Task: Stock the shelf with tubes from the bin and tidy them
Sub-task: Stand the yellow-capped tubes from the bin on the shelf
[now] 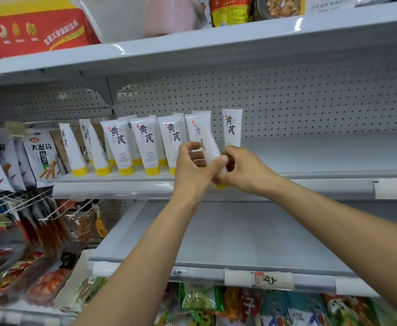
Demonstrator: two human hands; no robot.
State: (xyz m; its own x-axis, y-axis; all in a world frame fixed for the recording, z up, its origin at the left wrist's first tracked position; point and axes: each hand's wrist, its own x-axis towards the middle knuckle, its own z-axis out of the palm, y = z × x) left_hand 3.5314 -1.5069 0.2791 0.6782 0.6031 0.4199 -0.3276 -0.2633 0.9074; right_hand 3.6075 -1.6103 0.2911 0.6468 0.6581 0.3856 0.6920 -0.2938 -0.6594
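Note:
Several white tubes with yellow caps (145, 144) stand cap-down in a row on the middle shelf (310, 175), some leaning. One more tube (232, 128) stands alone at the right end of the row. Both my hands hold another white tube (208, 142), blurred and tilted, just in front of the row. My left hand (192, 168) pinches it from the left with thumb and fingers. My right hand (242, 170) grips its lower part near the yellow cap. No bin is in view.
The middle shelf runs bare to the right of the tubes. A grey lower shelf (240, 231) with price tags lies below my arms. Snack packets (39, 158) hang on hooks at the left. Boxes and jars fill the top shelf (216, 41).

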